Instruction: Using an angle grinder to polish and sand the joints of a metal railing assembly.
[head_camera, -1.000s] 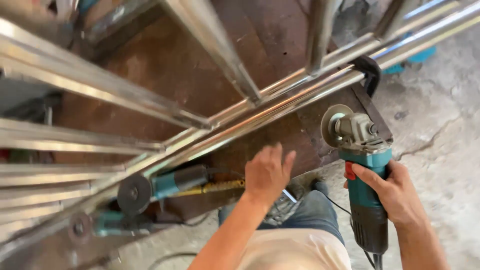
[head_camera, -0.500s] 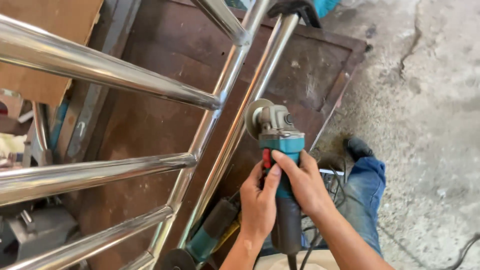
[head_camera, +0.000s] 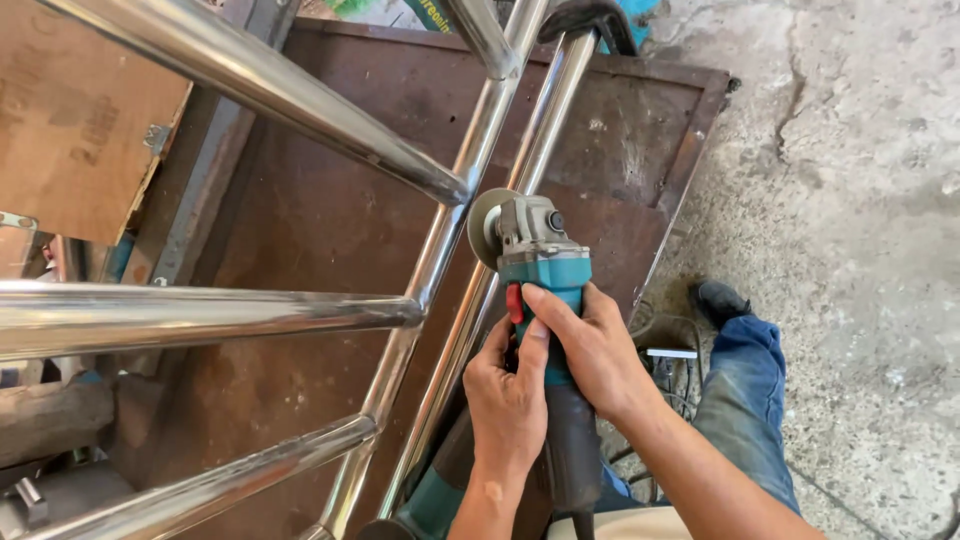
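Both hands (head_camera: 550, 375) on grinder (head_camera: 535, 260) (by rail (head_camera: 440, 250))

Steel rails (head_camera: 440, 250) close left of the grinder (head_camera: 535, 260); open floor (head_camera: 860, 200) rightward.

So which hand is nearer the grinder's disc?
Right. The right hand grips the grinder just behind its head; the left hand sits lower, farther from the disc.

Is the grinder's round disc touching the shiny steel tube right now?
Cannot tell. In the head view the grinder's disc overlaps the steel tube beside it, but the view from above shows neither contact nor a gap plainly.
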